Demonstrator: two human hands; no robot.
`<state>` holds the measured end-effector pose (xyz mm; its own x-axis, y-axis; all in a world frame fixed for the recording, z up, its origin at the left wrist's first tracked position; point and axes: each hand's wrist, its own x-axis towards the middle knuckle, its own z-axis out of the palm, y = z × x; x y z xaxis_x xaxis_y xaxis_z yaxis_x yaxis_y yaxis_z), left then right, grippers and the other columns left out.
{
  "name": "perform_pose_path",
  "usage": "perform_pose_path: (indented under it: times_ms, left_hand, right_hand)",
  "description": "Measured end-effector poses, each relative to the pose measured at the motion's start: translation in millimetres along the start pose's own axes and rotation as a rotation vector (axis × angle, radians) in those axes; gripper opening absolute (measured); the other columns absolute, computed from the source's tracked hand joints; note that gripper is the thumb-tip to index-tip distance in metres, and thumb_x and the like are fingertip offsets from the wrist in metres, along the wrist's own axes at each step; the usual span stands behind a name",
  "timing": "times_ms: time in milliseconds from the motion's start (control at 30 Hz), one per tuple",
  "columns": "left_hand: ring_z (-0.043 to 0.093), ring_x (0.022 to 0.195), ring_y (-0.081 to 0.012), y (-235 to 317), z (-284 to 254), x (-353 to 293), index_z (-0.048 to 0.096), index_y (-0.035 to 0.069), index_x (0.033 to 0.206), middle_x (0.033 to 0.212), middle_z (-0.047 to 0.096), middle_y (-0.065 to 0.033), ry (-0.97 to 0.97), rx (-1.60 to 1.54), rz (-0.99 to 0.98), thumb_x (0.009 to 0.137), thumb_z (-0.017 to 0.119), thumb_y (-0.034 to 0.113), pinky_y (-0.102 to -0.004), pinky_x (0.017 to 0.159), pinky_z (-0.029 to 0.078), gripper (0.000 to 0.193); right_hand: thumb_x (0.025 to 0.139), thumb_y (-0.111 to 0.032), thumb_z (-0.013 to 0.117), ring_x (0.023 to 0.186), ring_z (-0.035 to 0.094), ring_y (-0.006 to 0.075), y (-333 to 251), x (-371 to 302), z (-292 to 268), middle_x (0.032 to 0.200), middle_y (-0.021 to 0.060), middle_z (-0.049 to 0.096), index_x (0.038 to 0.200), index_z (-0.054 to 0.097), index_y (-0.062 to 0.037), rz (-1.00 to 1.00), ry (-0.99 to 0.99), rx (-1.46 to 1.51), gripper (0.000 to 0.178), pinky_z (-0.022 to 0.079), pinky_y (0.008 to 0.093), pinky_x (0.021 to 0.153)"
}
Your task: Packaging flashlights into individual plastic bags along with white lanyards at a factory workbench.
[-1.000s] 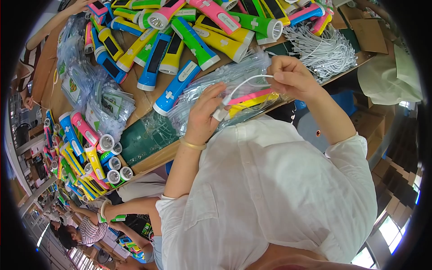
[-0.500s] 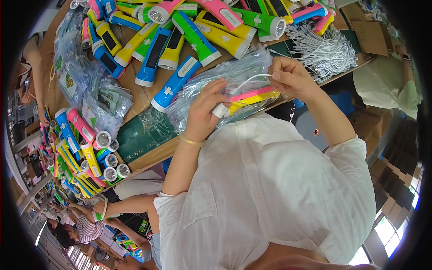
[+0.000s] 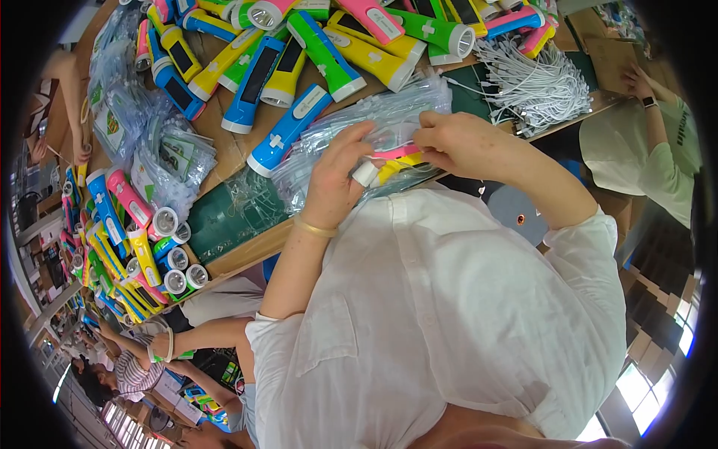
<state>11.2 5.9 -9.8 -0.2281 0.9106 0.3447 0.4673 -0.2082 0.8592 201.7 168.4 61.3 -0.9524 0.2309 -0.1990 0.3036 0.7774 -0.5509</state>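
A pink and yellow flashlight with a white head lies across the front of a stack of clear plastic bags. My left hand is closed around its white-headed end, thumb near the head. Fingers bent and pressed together, my right hand is over the flashlight's other end, pinching a thin white cable that is mostly hidden by the fingers. Clear film lies between and around both hands. A blue flashlight rests on the bags just beyond my left hand.
Many coloured flashlights are heaped across the far side. A bundle of white cables lies at the right, bags with printed cards at the left. More flashlights stand at the left edge. Other people work on both sides.
My right hand has moved left, toward my left hand, and turned more palm-down. The white cable's raised loop has dropped down near the flashlight. My left hand has barely moved.
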Motion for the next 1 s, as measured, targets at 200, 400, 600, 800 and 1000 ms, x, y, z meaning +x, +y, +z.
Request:
perform_pose_path:
  times_ms: [200, 400, 600, 800, 1000]
  left_hand:
    - [0.062, 0.077, -0.0230, 21, -21, -14, 0.068, 0.000, 0.098, 0.091, 0.067, -0.0098, 0.059, 0.163, -0.333, 0.083, 0.079, 0.006, -0.0327, 0.073, 0.052, 0.019]
    - [0.068, 0.080, -0.0206, 29, -16, -12, 0.072, 0.000, 0.098, 0.093, 0.071, -0.0114, 0.124, 0.055, -0.248, 0.085, 0.073, 0.000, -0.0300, 0.074, 0.054, 0.013]
    - [0.070, 0.084, -0.0235, 29, -14, -10, 0.072, 0.002, 0.100, 0.095, 0.073, -0.0112, 0.158, 0.013, -0.179, 0.084, 0.070, -0.003, -0.0309, 0.076, 0.055, 0.016]
    - [0.071, 0.079, -0.0188, 22, -14, -16, 0.071, 0.000, 0.099, 0.092, 0.072, -0.0094, 0.214, -0.050, -0.234, 0.089, 0.070, -0.003, -0.0285, 0.073, 0.056, 0.011]
    - [0.069, 0.079, -0.0133, 9, -17, -18, 0.069, -0.003, 0.104, 0.093, 0.070, -0.0060, 0.295, -0.255, -0.388, 0.093, 0.069, -0.003, -0.0264, 0.075, 0.055, 0.011]
  right_hand:
    - [0.090, -0.012, 0.072, 0.080, 0.066, 0.0326, -1, 44, -6, 0.083, 0.0138, 0.069, 0.092, 0.064, -0.0004, -0.025, -0.302, 0.225, 0.014, 0.051, 0.0420, 0.072]
    - [0.090, -0.012, 0.072, 0.077, 0.065, 0.0250, -4, 53, 10, 0.088, 0.0122, 0.069, 0.096, 0.063, -0.0002, -0.082, -0.199, 0.343, 0.016, 0.051, 0.0376, 0.071]
    - [0.094, -0.016, 0.071, 0.078, 0.070, 0.0176, -15, 40, 24, 0.090, 0.0122, 0.070, 0.102, 0.062, -0.0013, 0.057, -0.041, 0.997, 0.018, 0.052, 0.0303, 0.069]
    - [0.091, -0.021, 0.074, 0.076, 0.069, 0.0260, -13, 22, 28, 0.084, 0.0095, 0.069, 0.094, 0.072, -0.0051, -0.029, 0.293, 0.281, 0.017, 0.053, 0.0370, 0.067]
    - [0.090, -0.017, 0.073, 0.077, 0.063, 0.0325, 46, -16, 10, 0.087, 0.0099, 0.062, 0.094, 0.070, -0.0042, -0.110, 0.395, 0.078, 0.014, 0.052, 0.0395, 0.068]
